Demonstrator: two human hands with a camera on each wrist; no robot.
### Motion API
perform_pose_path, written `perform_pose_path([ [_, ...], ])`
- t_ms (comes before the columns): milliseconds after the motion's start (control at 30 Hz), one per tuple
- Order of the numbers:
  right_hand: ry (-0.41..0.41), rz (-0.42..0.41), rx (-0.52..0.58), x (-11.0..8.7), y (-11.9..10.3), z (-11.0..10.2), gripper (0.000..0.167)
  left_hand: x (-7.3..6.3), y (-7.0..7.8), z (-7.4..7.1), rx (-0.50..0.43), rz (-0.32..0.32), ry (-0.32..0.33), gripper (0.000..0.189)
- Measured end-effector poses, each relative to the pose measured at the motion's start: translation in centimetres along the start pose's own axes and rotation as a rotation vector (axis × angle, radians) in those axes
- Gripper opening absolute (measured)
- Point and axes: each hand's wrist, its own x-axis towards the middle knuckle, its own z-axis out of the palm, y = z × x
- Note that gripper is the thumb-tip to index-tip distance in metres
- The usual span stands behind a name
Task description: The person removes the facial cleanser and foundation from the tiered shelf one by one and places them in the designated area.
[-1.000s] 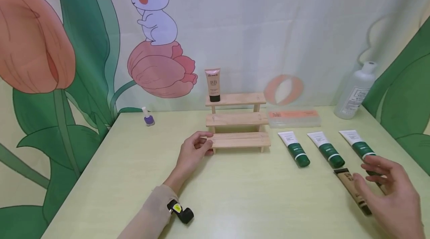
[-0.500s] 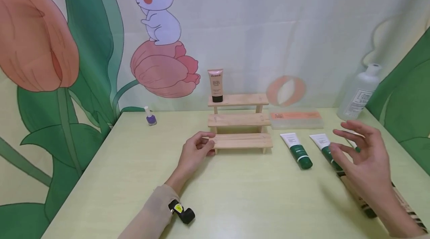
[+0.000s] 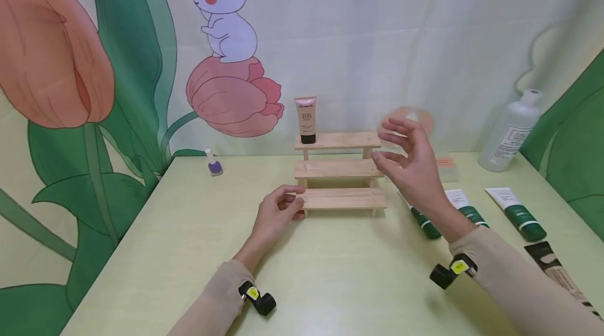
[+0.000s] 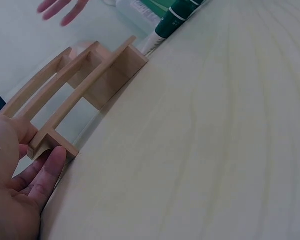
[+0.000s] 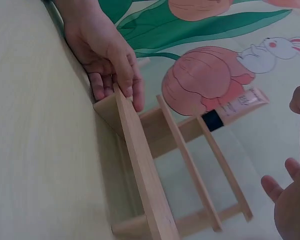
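A small three-tier wooden display stand stands at the middle of the table. My left hand grips the left end of its lowest shelf, thumb and fingers about the wood in the left wrist view. A pink-beige BB cream tube stands upright on its dark cap, at the left of the top shelf. My right hand is raised in the air just right of the upper shelves. Its fingers are bent loosely, thumb apart from them, with nothing between. In the right wrist view the right hand shows at the right edge.
Green-and-white tubes lie right of the stand, partly behind the right arm. A brown tube lies nearer, by the sleeve. Behind are a flat clear box and a white bottle. Purple nail polish stands at back left.
My right hand has moved left and up from over the tubes on the right to beside the stand's upper shelves. My left hand keeps its grip on the stand.
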Motion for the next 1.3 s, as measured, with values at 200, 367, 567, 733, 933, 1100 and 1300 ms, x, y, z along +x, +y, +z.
perform_pose_path([
  [200, -0.027, -0.004, 0.009, 3.0, 1.8, 3.8, 0.065, 0.0, -0.1, 0.0, 0.0, 0.019, -0.001, 0.021],
  [367, -0.011, 0.027, 0.027, 5.0, 3.0, 5.8, 0.062, -0.1, -0.2, 0.0, -0.005, 0.021, -0.005, 0.022],
  [567, -0.025, 0.07, 0.072, 6.9, 3.9, 7.7, 0.061, -0.1, -0.1, -0.1, -0.009, 0.03, -0.008, 0.022],
  [733, -0.057, 0.087, 0.073, 7.6, 4.1, 9.1, 0.06, 0.0, -0.2, -0.1, -0.005, 0.021, -0.006, 0.022],
  [933, -0.072, 0.119, 0.044, 8.3, 4.2, 10.6, 0.06, 0.0, -0.4, -0.1, -0.006, 0.017, -0.004, 0.022],
  [1100, -0.091, 0.136, 0.019, 8.7, 4.2, 11.6, 0.056, -0.1, -0.3, -0.1, -0.018, 0.014, -0.003, 0.021],
  [1300, -0.092, 0.156, 0.023, 9.2, 4.3, 12.3, 0.053, 0.0, -0.1, -0.1, -0.023, 0.011, -0.006, 0.022],
])
